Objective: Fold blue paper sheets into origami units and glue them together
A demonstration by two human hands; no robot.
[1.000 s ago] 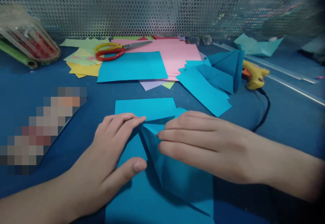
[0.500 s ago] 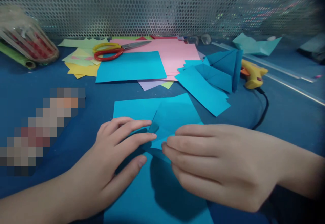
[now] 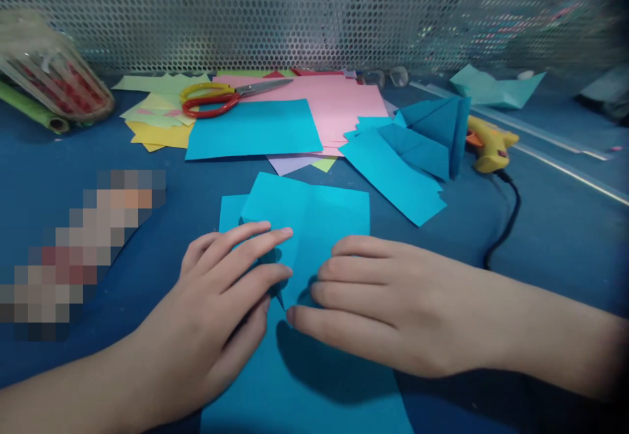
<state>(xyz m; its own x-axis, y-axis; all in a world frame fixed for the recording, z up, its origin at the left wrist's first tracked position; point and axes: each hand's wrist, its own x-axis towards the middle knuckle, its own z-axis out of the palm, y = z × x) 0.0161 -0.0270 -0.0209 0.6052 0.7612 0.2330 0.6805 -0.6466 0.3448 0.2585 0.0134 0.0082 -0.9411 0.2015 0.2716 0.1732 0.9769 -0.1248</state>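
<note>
A smaller creased piece of blue paper (image 3: 314,214) lies over a larger blue sheet (image 3: 304,388) on the table in front of me. My left hand (image 3: 236,296) has its fingers stretched over the piece's left side, with the thumb under its raised edge, so the paper sits between them. My right hand (image 3: 373,303) is curled, its fingertips at the right and lower part of the same piece; its thumb is hidden. The index fingertip is close to the lower point of the paper. A dark shadow falls on the large sheet below.
Behind lie red-and-yellow-handled scissors (image 3: 211,99), another blue sheet (image 3: 255,132) and pink paper (image 3: 339,103). Folded blue pieces (image 3: 417,139) and a yellow glue gun (image 3: 491,145) with a black cord are at right. A jar (image 3: 54,67) stands at left, before a perforated metal panel (image 3: 295,14).
The small blue paper has turned, and its top edge now shows above my hands. My right hand has shifted slightly left, its index finger stretched lower; my left fingers have moved slightly left.
</note>
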